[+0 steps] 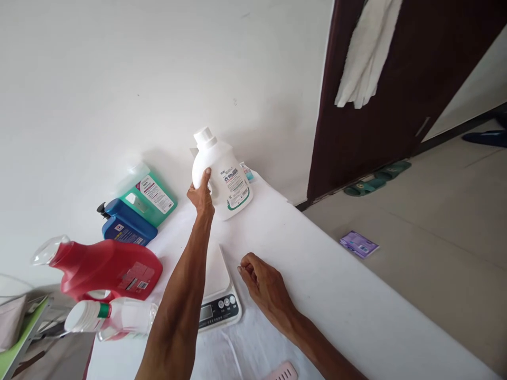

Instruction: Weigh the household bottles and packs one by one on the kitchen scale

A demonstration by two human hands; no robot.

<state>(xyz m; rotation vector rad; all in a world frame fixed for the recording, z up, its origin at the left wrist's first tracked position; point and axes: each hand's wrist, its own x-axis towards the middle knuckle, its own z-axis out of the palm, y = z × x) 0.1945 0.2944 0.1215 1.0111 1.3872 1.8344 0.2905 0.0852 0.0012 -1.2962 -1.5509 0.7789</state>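
Note:
My left hand (202,198) is closed round the handle of a white laundry detergent bottle (224,179) at the far end of the table. The bottle leans slightly left, its cap on and its printed label facing me. Between my arms lies a white kitchen scale (219,303) with a small display and buttons; my left forearm covers part of it. My right hand (263,282) hovers just right of the scale, fingers curled in, with nothing visible in them.
Left of my arm stand a green liquid bottle (154,195), a blue pump bottle (129,224), a red jug (114,269) and a clear bottle (127,316) with a white cap. A pink slotted piece (283,372) lies at the near edge. A purple packet (359,244) and green slippers (376,179) are on the floor.

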